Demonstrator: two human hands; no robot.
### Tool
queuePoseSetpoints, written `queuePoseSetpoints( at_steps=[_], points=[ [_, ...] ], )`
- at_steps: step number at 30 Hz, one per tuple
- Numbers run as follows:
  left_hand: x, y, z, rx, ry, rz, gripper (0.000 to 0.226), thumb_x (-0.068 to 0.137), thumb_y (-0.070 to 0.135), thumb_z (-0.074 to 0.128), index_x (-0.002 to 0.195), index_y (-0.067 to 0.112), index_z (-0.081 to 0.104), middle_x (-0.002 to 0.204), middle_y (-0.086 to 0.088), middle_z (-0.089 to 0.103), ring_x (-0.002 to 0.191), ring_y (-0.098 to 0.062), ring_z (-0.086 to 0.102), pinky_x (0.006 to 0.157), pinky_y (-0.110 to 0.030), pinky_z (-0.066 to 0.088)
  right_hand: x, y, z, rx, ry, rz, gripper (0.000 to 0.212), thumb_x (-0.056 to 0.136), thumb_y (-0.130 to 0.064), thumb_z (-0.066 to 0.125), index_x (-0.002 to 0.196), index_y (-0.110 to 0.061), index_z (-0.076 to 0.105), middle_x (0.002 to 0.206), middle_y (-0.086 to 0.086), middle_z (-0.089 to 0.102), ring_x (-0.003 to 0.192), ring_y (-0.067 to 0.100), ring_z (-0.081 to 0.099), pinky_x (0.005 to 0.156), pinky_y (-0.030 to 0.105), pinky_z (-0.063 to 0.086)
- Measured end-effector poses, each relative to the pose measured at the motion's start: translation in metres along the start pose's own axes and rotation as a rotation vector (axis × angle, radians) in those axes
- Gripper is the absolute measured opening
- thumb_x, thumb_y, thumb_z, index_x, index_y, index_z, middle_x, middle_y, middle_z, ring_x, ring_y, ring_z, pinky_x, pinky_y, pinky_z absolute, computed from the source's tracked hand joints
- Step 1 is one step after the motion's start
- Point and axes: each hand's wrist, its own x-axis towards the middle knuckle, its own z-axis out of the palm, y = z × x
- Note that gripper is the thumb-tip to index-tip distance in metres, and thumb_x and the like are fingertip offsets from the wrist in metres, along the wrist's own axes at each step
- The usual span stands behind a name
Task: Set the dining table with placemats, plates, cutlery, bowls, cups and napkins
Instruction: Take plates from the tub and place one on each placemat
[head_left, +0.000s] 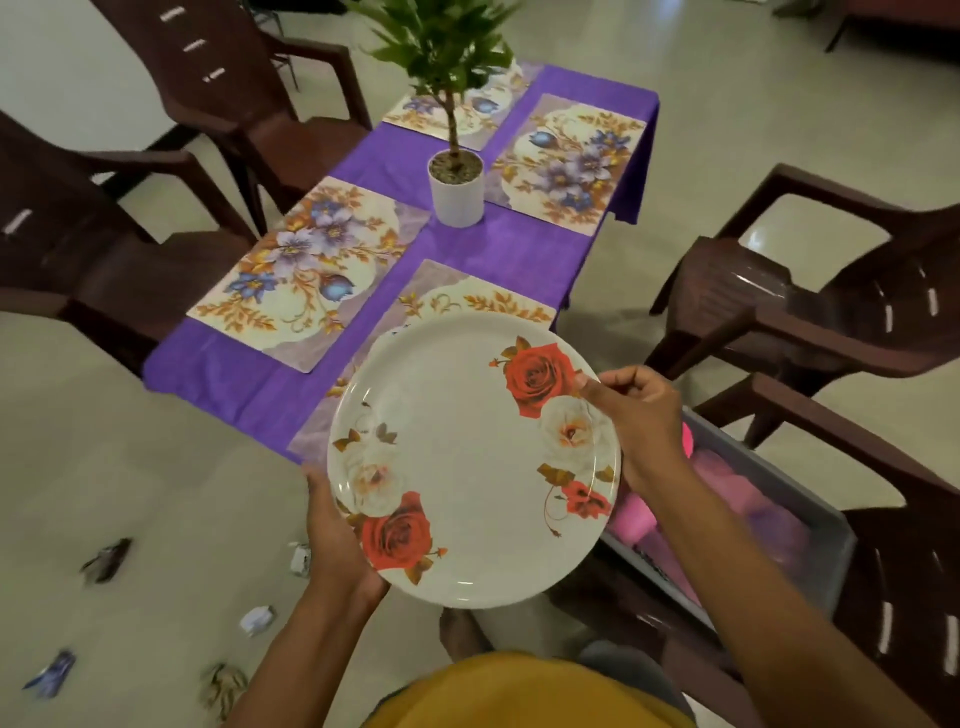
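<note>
A white plate (467, 467) printed with red and cream roses hangs in the air over the near end of the table, tilted toward me. My left hand (337, 545) grips its lower left rim from underneath. My right hand (639, 421) pinches the right rim with the thumb on top. Several floral placemats lie on the purple tablecloth (405, 161): one at near left (301, 270), one at far right (569, 156), one at far left (467, 104), and one at near right (467, 299) mostly hidden behind the plate.
A potted plant in a white pot (457, 189) stands mid-table. Brown plastic chairs flank both sides (831, 291) (104, 249). A grey bin (810, 514) with pink items sits on the near right chair. Small scraps (106, 558) litter the floor at left.
</note>
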Motion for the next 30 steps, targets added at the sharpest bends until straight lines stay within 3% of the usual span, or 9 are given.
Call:
queuePoseSetpoints(
  at_steps=[4, 7, 11, 13, 16, 23, 30],
  points=[
    [-0.001, 0.025, -0.025, -0.018, 0.008, 0.092, 0.102, 0.089, 0.088, 0.027, 0.139, 0.006, 0.062, 0.092, -0.018, 0.068, 0.075, -0.030, 0.068, 0.078, -0.049, 0.059, -0.003, -0.006, 0.046, -0.065, -0.023, -0.071, 0.021, 0.079, -0.014, 0.089, 0.084, -0.006, 0.070, 0.079, 0.009, 0.077, 0.073, 0.025, 0.076, 0.070, 0.043, 0.064],
    [0.001, 0.035, -0.037, -0.083, 0.024, 0.120, 0.101, 0.085, 0.091, 0.032, 0.138, 0.012, 0.065, 0.098, -0.016, 0.070, 0.082, -0.030, 0.069, 0.097, -0.060, 0.049, 0.002, -0.008, 0.075, -0.089, -0.066, -0.104, 0.017, 0.080, -0.015, 0.089, 0.083, -0.008, 0.073, 0.082, 0.009, 0.078, 0.077, 0.027, 0.077, 0.074, 0.047, 0.065],
    [0.004, 0.046, -0.048, -0.184, 0.038, 0.133, 0.098, 0.083, 0.091, 0.038, 0.141, 0.016, 0.064, 0.109, -0.015, 0.073, 0.089, -0.030, 0.074, 0.095, -0.054, 0.053, 0.013, -0.010, 0.105, -0.135, -0.147, -0.128, 0.008, 0.085, -0.017, 0.084, 0.083, -0.013, 0.077, 0.090, 0.007, 0.079, 0.086, 0.029, 0.077, 0.081, 0.052, 0.063],
    [0.006, 0.050, -0.051, -0.229, 0.034, 0.133, 0.095, 0.085, 0.091, 0.037, 0.140, 0.020, 0.066, 0.124, -0.018, 0.072, 0.107, -0.035, 0.071, 0.101, -0.059, 0.052, 0.021, -0.010, 0.120, -0.190, -0.185, -0.126, 0.007, 0.088, -0.019, 0.082, 0.084, -0.016, 0.078, 0.092, 0.003, 0.079, 0.087, 0.026, 0.077, 0.082, 0.052, 0.063],
    [0.010, 0.055, -0.058, -0.289, 0.030, 0.126, 0.095, 0.081, 0.094, 0.039, 0.137, 0.022, 0.068, 0.142, -0.022, 0.062, 0.133, -0.042, 0.056, 0.115, -0.071, 0.034, 0.033, -0.012, 0.139, -0.263, -0.212, -0.148, 0.007, 0.090, -0.026, 0.080, 0.085, -0.022, 0.078, 0.092, -0.003, 0.079, 0.088, 0.022, 0.077, 0.083, 0.051, 0.063],
    [0.032, 0.061, -0.061, -0.372, 0.144, 0.241, 0.090, 0.085, 0.091, 0.038, 0.141, 0.026, 0.063, 0.138, -0.013, 0.067, 0.128, -0.039, 0.063, 0.117, -0.064, 0.037, 0.079, -0.027, 0.171, -0.286, -0.298, -0.092, 0.012, 0.092, -0.019, 0.077, 0.080, -0.019, 0.080, 0.087, 0.006, 0.078, 0.091, 0.033, 0.075, 0.089, 0.053, 0.061],
    [0.049, 0.072, -0.040, -0.469, 0.298, 0.320, 0.089, 0.085, 0.092, 0.036, 0.141, 0.028, 0.063, 0.138, -0.012, 0.068, 0.127, -0.038, 0.064, 0.115, -0.062, 0.040, 0.159, -0.048, 0.199, -0.316, -0.401, -0.062, 0.008, 0.087, -0.025, 0.083, 0.087, -0.017, 0.082, 0.089, 0.006, 0.080, 0.093, 0.030, 0.076, 0.091, 0.050, 0.061]
  ],
)
